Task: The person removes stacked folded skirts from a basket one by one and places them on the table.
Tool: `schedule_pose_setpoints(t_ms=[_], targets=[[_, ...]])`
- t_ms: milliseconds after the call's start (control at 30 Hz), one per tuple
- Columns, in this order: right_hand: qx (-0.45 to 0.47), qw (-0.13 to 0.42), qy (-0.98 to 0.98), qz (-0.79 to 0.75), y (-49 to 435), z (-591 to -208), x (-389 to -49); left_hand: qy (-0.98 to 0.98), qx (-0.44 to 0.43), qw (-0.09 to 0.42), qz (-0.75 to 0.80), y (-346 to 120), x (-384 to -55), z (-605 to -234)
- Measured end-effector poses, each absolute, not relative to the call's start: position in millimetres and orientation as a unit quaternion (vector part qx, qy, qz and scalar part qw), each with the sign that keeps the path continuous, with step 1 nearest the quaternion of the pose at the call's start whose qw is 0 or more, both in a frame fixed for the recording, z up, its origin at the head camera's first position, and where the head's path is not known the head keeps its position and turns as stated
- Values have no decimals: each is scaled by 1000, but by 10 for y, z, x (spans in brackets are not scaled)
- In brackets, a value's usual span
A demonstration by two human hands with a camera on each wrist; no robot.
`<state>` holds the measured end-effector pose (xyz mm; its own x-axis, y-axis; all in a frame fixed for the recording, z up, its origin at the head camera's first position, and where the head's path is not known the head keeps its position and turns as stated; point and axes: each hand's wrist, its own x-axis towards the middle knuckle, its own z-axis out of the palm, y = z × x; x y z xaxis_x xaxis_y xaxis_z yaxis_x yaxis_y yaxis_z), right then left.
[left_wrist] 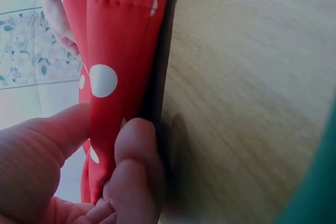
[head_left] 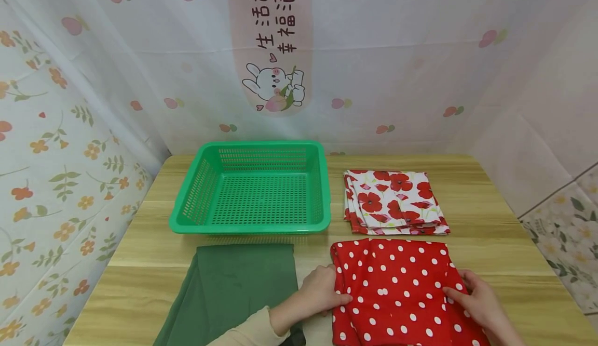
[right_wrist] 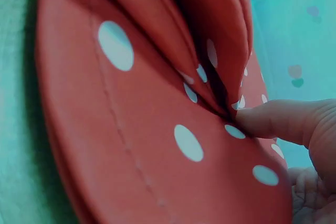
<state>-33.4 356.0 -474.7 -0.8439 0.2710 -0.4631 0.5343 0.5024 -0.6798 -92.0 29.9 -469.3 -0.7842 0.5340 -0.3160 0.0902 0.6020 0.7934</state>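
Note:
A folded red cloth with white polka dots (head_left: 394,283) lies at the front right of the table in the head view. At its left edge my left hand (head_left: 322,290) pinches the fabric between thumb and fingers; the left wrist view shows the layered, stitched edge of the cloth (left_wrist: 113,51) in that grip. My right hand (head_left: 481,302) holds the right side, thumb on top and fingers partly hidden beneath the cloth. In the right wrist view the thumb (right_wrist: 283,124) presses into the folds, beside a stitched hem.
Left of my left hand lies a folded dark green cloth (head_left: 247,278). A green plastic basket (head_left: 249,228) with nothing inside stands behind it. A folded white cloth with red poppies (head_left: 394,195) sits behind the polka-dot cloth. Printed curtains (head_left: 397,65) border the wooden table (head_left: 467,180).

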Motion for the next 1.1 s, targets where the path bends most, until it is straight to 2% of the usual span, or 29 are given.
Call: schedule_pose_setpoints(t_ms=[267, 433, 567, 733, 967, 1100], targets=[[219, 148, 886, -382, 3526, -4755, -372, 852, 190, 267, 408, 283, -936, -4709], [217, 143, 891, -373, 3513, -4732, -386, 844, 195, 285, 410, 249, -961, -4687], [215, 113, 894, -377, 3471, -4684, -389, 837, 203, 292, 415, 223, -992, -4651], [213, 58, 905, -362, 3404, -4591, -400, 840, 210, 271, 421, 209, -1031, -4620], [222, 61, 904, -359, 3381, -4508, -413, 837, 217, 268, 426, 191, -1058, -4631], [209, 40, 911, -352, 3370, -4505, -413, 843, 217, 261, 418, 188, -1056, -4622]])
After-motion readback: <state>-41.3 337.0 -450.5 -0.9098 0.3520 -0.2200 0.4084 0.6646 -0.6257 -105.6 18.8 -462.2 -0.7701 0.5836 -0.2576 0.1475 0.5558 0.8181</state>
